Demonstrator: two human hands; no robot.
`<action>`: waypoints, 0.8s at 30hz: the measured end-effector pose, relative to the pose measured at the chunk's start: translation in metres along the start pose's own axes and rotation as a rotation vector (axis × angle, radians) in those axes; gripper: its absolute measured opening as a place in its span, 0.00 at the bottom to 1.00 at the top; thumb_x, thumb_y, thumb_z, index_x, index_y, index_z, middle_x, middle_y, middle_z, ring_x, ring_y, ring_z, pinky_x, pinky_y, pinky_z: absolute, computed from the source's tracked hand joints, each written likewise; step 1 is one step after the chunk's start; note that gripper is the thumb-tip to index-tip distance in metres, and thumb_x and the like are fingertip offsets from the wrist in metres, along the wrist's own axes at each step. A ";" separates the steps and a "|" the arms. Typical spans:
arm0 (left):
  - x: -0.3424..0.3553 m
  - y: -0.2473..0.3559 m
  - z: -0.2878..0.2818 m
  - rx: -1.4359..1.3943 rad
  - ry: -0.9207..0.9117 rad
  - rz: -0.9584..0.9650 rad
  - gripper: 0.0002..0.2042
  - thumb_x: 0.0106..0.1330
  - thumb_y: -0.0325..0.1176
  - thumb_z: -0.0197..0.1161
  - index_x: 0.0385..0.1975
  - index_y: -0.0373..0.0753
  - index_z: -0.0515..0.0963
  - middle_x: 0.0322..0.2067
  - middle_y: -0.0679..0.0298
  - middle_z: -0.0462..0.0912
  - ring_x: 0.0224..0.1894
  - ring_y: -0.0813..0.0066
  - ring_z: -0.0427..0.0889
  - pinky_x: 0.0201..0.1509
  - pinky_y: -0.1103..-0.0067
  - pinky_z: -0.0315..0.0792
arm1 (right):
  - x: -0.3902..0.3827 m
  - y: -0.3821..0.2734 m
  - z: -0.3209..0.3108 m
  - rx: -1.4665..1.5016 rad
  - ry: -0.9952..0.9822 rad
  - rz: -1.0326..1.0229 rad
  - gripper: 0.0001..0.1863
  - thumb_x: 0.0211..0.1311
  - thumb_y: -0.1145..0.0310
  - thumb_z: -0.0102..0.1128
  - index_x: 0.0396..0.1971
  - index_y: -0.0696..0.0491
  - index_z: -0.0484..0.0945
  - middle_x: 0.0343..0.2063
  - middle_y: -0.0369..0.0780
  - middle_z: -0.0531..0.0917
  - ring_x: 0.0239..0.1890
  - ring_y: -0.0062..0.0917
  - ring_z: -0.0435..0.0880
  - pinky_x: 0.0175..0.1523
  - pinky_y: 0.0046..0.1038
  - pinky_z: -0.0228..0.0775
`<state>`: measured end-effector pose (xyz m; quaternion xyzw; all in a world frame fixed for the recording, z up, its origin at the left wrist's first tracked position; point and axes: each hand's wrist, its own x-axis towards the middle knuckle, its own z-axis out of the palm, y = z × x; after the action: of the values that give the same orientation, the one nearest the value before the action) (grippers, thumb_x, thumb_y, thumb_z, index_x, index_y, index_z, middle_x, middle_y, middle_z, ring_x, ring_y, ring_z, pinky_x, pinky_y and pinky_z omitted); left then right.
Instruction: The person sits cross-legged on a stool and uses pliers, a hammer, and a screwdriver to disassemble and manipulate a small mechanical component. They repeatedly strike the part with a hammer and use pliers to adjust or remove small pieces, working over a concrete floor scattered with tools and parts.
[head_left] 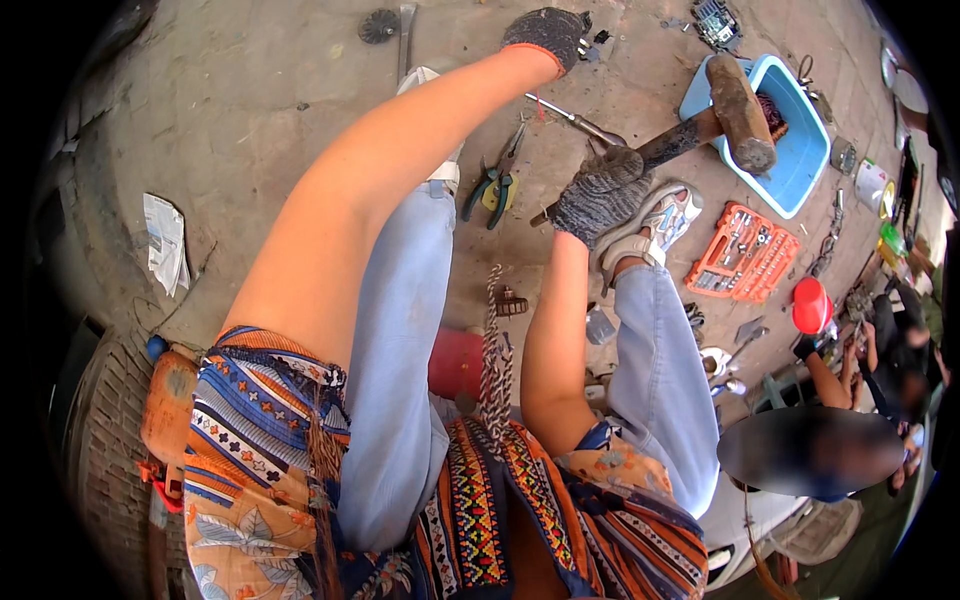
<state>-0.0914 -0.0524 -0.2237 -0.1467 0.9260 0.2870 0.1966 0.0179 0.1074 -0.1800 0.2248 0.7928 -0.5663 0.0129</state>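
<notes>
My right hand (605, 195), in a grey knitted glove, is wrapped round the wooden handle of a sledgehammer (742, 118). The handle's butt sticks out past my palm, and the rusty head hangs over a light-blue basin (812, 165). Farther off, my left hand (543, 36) wears a dark glove with an orange cuff. Its fingers are closed low at the ground, beside small dark fragments (600, 37); what they hold is hidden. Between my hands lie a screwdriver (580, 122) and green-handled pliers (495, 180).
An open orange socket set (742, 252) lies right of my shoe (668, 215). A circuit-board part (717, 24) sits beyond the basin. A chisel-like bar (406, 40) and round disc (379, 26) lie far left. A red lid (811, 305) and another person's arm (828, 378) are at right.
</notes>
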 end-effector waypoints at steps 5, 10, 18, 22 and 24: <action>0.010 -0.009 0.020 0.034 0.083 -0.009 0.13 0.58 0.32 0.51 0.38 0.39 0.80 0.39 0.53 0.81 0.41 0.54 0.80 0.43 0.65 0.75 | 0.008 0.063 0.024 -0.701 -0.128 0.046 0.28 0.67 0.49 0.38 0.34 0.63 0.72 0.23 0.52 0.75 0.27 0.43 0.74 0.34 0.38 0.66; 0.005 -0.013 0.026 0.065 0.061 0.010 0.13 0.57 0.31 0.52 0.38 0.38 0.80 0.39 0.53 0.81 0.41 0.54 0.80 0.43 0.65 0.75 | 0.024 -0.021 -0.009 0.105 -0.036 0.556 0.22 0.66 0.50 0.44 0.26 0.56 0.70 0.16 0.36 0.72 0.15 0.22 0.71 0.19 0.25 0.61; 0.002 -0.003 0.011 0.015 0.092 -0.008 0.12 0.54 0.29 0.55 0.36 0.38 0.80 0.37 0.52 0.81 0.40 0.54 0.81 0.42 0.65 0.76 | 0.002 0.017 0.022 -0.373 -0.008 -0.278 0.21 0.65 0.53 0.45 0.28 0.59 0.69 0.16 0.41 0.71 0.17 0.27 0.72 0.24 0.28 0.64; 0.004 -0.008 0.009 0.026 0.128 -0.025 0.13 0.56 0.37 0.54 0.32 0.38 0.81 0.36 0.50 0.81 0.38 0.52 0.80 0.43 0.63 0.73 | 0.015 0.012 0.043 -0.607 -0.272 0.171 0.27 0.65 0.49 0.41 0.31 0.63 0.74 0.25 0.53 0.78 0.29 0.47 0.76 0.37 0.41 0.66; 0.007 -0.021 0.023 0.026 0.148 -0.030 0.13 0.56 0.37 0.53 0.33 0.39 0.82 0.35 0.50 0.81 0.36 0.50 0.80 0.42 0.63 0.74 | 0.014 -0.007 0.038 -0.542 -0.280 0.140 0.27 0.65 0.49 0.41 0.30 0.62 0.73 0.23 0.51 0.77 0.27 0.44 0.76 0.35 0.40 0.66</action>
<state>-0.0824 -0.0564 -0.2545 -0.1787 0.9394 0.2601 0.1336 -0.0065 0.0761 -0.1913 0.1873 0.8880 -0.3576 0.2203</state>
